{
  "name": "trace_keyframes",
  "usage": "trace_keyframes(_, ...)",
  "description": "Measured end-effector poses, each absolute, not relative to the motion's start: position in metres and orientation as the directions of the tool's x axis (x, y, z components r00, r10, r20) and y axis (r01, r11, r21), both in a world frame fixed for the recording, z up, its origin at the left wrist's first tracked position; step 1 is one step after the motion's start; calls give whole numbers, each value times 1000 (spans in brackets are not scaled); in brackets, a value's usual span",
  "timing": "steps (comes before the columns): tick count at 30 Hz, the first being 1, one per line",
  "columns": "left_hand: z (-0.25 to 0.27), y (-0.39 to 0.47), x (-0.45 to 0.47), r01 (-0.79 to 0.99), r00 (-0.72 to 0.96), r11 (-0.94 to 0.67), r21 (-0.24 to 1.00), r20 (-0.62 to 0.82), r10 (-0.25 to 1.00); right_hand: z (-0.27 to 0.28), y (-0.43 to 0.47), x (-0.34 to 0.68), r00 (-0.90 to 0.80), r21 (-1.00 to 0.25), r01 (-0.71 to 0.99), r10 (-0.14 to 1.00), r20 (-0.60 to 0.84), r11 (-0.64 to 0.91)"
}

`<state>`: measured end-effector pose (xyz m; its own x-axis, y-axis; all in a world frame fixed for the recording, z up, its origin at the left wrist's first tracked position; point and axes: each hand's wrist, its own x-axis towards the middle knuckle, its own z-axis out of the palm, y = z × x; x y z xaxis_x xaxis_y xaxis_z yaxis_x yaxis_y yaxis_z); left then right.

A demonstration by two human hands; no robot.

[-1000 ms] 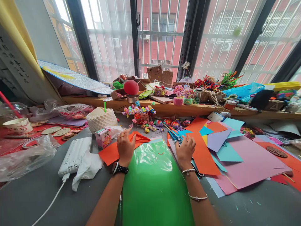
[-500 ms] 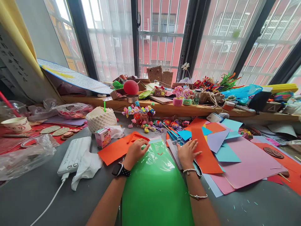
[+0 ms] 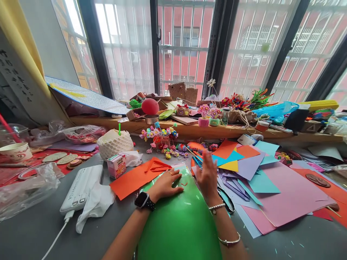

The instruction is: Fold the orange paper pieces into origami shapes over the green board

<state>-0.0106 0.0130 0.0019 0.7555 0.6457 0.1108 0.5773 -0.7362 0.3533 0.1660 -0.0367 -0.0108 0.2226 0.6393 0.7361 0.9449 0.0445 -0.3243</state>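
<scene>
A glossy green sheet point(image 3: 176, 220) stretches from my body toward the window. My left hand point(image 3: 166, 186) lies flat on its far left part, fingers spread and nothing held. Close to its fingertips is a small orange scrap point(image 3: 184, 184). My right hand point(image 3: 208, 177) is raised over the sheet's right edge, fingers stretched upward and somewhat blurred; I see nothing in it. Behind its fingertips shows an orange patch point(image 3: 195, 146), partly hidden. Scissors with a dark handle loop point(image 3: 229, 202) lie beside my right wrist. Left of the sheet rests orange paper point(image 3: 135, 180) with folded pieces on it.
Coloured papers, including a large pink sheet point(image 3: 295, 191) and purple strips point(image 3: 235, 186), spread on the right. On the left are a white power bank point(image 3: 81, 187), a tissue point(image 3: 96, 204) and a small pink box point(image 3: 116, 166). Flower crafts point(image 3: 159, 137) stand near the crowded windowsill point(image 3: 173, 130).
My right hand has lifted and turned upright, off the long orange paper, which has left its spot and uncovered purple strips and yellow paper. My left hand has slid nearer and flattened.
</scene>
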Motion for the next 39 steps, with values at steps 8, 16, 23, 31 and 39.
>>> trace_keyframes(8, -11, 15, 19, 596, 736, -726, 343, 129, 665, -18, -37, 188, 503, -390, 862, 638, 583, -323)
trace_keyframes(16, -10, 18, 22, 671, 619, -651, 354, 214, 755, -30, -30, 177, 166, -358, 934, 897, 411, -9)
trace_keyframes(23, -4, 25, 26, 729, 567, -622, 286, 257, 782, -24, -32, 168, 109, -426, 900, 897, 429, 94)
trace_keyframes(31, -8, 40, 69, 731, 586, -651, 205, 300, 753, -27, -30, 167, 130, -481, 867, 873, 470, 130)
trace_keyframes(39, -14, 64, 98, 724, 644, -671, 162, 192, 741, -24, -30, 170, 273, -558, 828, 830, 487, 56)
